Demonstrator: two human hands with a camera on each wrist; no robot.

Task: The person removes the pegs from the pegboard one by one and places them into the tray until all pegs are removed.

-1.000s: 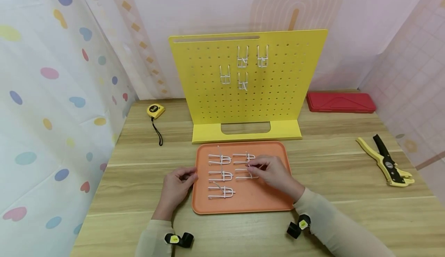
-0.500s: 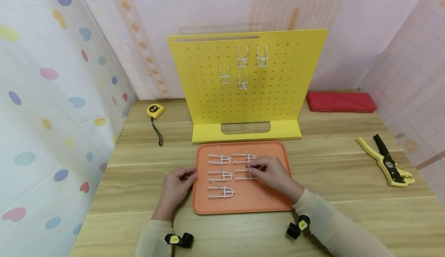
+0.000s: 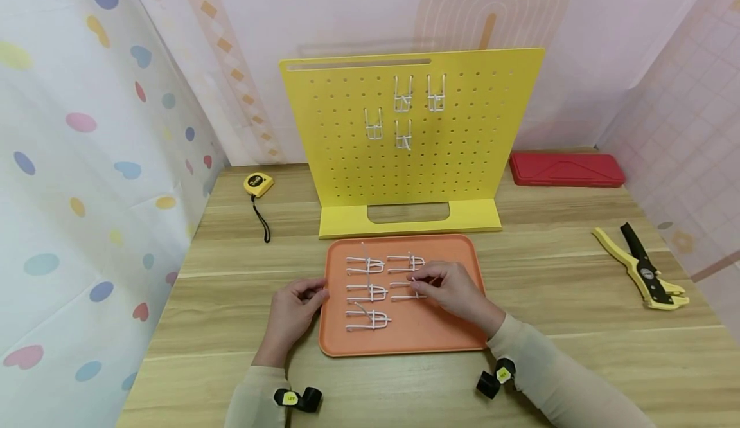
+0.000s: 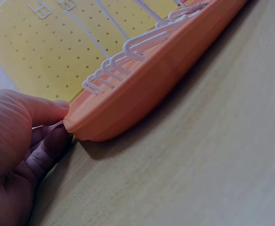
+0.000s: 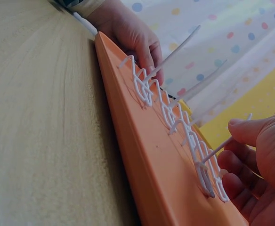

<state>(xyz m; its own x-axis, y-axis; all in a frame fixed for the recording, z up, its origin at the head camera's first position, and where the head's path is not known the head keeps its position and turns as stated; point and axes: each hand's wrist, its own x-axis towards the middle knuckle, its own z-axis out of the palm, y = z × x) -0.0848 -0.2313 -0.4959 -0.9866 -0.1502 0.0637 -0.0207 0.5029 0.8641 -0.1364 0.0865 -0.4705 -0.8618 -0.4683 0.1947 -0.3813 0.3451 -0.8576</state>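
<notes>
White wire pegboard hooks lie in two columns on an orange tray, three in the left column and two in the right. My right hand pinches the upright prong of the lower right pegboard hook between thumb and fingers; that hook still lies on the tray, partly hidden by the hand. The prong shows clearly in the right wrist view. At the tray's left rim my left hand grips the edge, thumb on top and fingers below.
Behind the tray stands a yellow pegboard with several white hooks hung on it. A tape measure lies at the left. A red case and yellow-black pliers are at the right.
Almost nothing differs. The right hand shifts very slightly at the hook's prong, while the left hand keeps its place on the tray.
</notes>
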